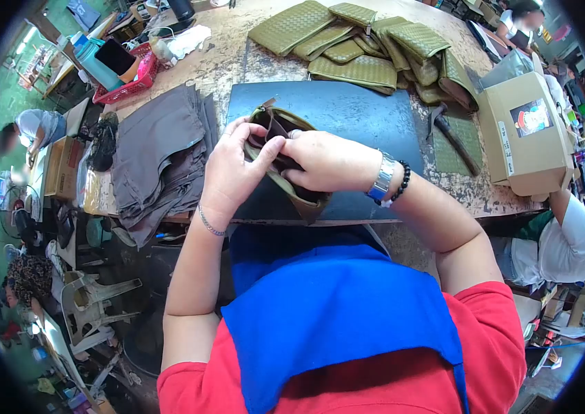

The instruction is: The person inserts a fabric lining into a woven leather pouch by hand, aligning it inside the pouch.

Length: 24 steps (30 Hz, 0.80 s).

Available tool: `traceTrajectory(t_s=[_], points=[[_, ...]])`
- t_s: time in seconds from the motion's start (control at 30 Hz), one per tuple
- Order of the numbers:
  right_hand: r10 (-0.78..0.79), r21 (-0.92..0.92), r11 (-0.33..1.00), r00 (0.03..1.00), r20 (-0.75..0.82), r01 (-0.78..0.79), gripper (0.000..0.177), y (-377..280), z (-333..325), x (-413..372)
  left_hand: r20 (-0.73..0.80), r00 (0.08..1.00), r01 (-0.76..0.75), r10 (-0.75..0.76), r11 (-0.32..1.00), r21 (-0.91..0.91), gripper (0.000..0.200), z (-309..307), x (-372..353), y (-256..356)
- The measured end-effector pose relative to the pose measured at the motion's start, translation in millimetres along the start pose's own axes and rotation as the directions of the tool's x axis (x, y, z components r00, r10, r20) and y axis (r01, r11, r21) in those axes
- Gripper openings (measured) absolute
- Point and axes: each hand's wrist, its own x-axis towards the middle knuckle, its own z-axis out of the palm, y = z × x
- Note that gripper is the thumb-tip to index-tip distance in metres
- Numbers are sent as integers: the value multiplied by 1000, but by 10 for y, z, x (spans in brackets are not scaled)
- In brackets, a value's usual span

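An olive pouch [300, 201] is gripped at its rim by the left hand [240, 159] over a dark board [368, 110], presumably to be kept open for the curled right hand [334, 162], whose hold, screened by its back, cannot be told. From it, woven pouches [358, 72] are heaped at one o'clock, brown sheets [158, 152] at nine, a hammer [458, 141] at three.
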Motion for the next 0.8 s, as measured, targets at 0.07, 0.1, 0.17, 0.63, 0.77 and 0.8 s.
traceTrajectory(t_s=[0.07, 0.1, 0.17, 0.63, 0.77, 0.8], points=[[-28, 15, 999, 997, -71, 29, 25, -30, 46, -48, -23, 1000, 19, -19, 1000, -2, 30, -7, -9, -33], [-56, 31, 998, 988, -146, 61, 24, -12, 43, -57, -9, 1000, 25, -25, 1000, 12, 28, 0, -21, -60], [-109, 50, 990, 949, -295, 129, 24, 66, -8, -36, 13, 999, 34, -34, 999, 40, 23, -5, -26, -85], [-159, -239, 971, 827, -539, 30, 11, 385, 96, 149, 191, 979, -73, 69, 997, 12, 12, -113, 216, -218], [-124, -111, 990, 901, -415, 85, 15, 421, 71, 210, 215, 977, -4, 3, 1000, 3, 10, -115, 192, -255], [-79, -53, 997, 923, -377, 64, 16, 441, 64, 237, 262, 959, 101, -106, 994, 32, 10, -143, 190, -237]])
